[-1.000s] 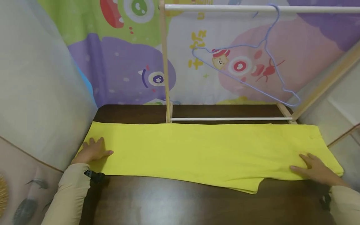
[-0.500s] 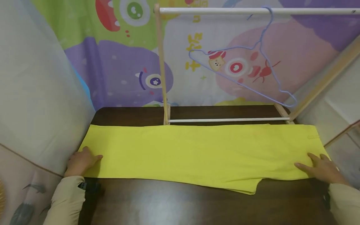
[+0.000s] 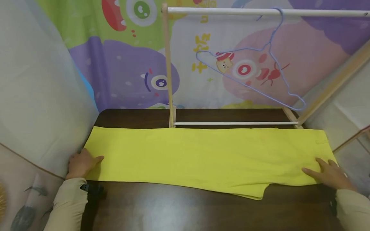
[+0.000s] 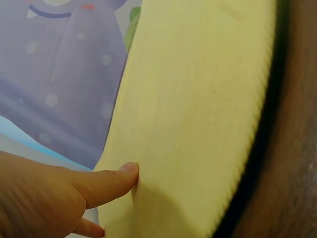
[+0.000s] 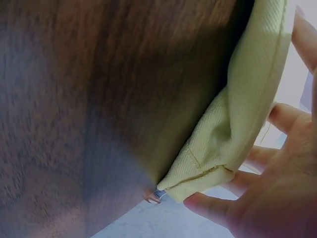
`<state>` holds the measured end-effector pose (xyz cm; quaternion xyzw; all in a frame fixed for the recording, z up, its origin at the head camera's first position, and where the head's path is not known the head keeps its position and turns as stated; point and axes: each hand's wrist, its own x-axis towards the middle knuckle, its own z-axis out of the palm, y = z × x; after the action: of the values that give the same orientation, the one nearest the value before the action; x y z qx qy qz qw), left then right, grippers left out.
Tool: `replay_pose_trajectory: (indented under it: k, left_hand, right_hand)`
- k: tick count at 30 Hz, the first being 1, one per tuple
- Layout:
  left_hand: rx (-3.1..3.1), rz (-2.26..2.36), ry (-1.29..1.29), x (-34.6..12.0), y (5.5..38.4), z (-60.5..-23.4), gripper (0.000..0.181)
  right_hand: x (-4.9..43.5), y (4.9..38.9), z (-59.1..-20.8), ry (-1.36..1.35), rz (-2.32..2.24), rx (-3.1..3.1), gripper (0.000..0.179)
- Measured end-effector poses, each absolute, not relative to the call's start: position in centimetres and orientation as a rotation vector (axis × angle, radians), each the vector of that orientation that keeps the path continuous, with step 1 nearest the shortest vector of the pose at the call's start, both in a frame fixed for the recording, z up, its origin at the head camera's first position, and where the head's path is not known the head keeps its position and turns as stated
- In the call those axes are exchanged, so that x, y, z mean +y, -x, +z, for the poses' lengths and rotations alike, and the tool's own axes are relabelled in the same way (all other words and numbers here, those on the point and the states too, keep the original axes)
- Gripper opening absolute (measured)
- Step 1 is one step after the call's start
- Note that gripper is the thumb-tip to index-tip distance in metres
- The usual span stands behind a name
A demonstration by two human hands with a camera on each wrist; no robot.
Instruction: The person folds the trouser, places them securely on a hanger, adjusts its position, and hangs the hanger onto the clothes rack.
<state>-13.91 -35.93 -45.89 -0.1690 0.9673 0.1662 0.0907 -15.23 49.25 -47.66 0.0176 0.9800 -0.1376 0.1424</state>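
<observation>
Yellow trousers (image 3: 185,157), folded lengthwise, lie flat across the dark wooden table (image 3: 162,208). Their leg end points left, their waist end right, and the crotch corner juts toward me. My left hand (image 3: 82,163) is at the leg hem; in the left wrist view its straight thumb (image 4: 111,183) rests on the cloth, while most of its fingers are hidden. At the waist end, my right hand (image 3: 329,173) touches the fabric with spread fingers. The right wrist view shows those fingers (image 5: 213,206) along the waistband edge (image 5: 223,173), not curled round it.
Behind the trousers stands a wooden rack (image 3: 168,64) with a white top rail (image 3: 219,11). A blue wire hanger (image 3: 251,85) hangs from it. A cartoon-print curtain (image 3: 130,70) closes off the back, and pale fabric walls (image 3: 43,83) flank the table.
My left hand has slid left and slightly toward me, from on top of the leg to its hem. My right hand has shifted a little right. The trousers lie as before.
</observation>
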Motion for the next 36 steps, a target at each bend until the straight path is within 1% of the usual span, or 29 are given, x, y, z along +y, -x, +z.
replay_pose_trajectory:
  k: [5, 13, 26, 29, 32, 36]
  left_hand:
    - [2.876, 0.478, 0.518, -35.8, 13.9, -45.9, 0.086]
    - [2.922, 0.491, 0.529, -35.7, 13.7, -45.9, 0.077]
    - [2.913, 0.572, 0.633, -35.8, 14.2, -45.6, 0.08]
    - [2.894, 0.621, 0.635, -36.2, 14.4, -45.6, 0.077]
    - [2.88, 0.71, 0.619, -36.5, 14.5, -45.4, 0.074]
    - [2.832, 0.868, 0.651, -36.6, 14.8, -44.9, 0.074]
  right_hand:
    - [49.3, 15.1, -47.7, -0.057, -0.413, 2.825, 0.098]
    - [49.2, 15.0, -47.8, -0.066, -0.413, 2.834, 0.097]
    - [49.1, 15.1, -48.0, -0.086, -0.404, 2.853, 0.098]
    - [49.0, 15.3, -48.0, -0.082, -0.416, 2.844, 0.098]
    - [49.3, 15.3, -47.8, -0.074, -0.439, 2.846, 0.095]
    - [49.6, 15.2, -47.0, -0.108, -0.457, 2.92, 0.086]
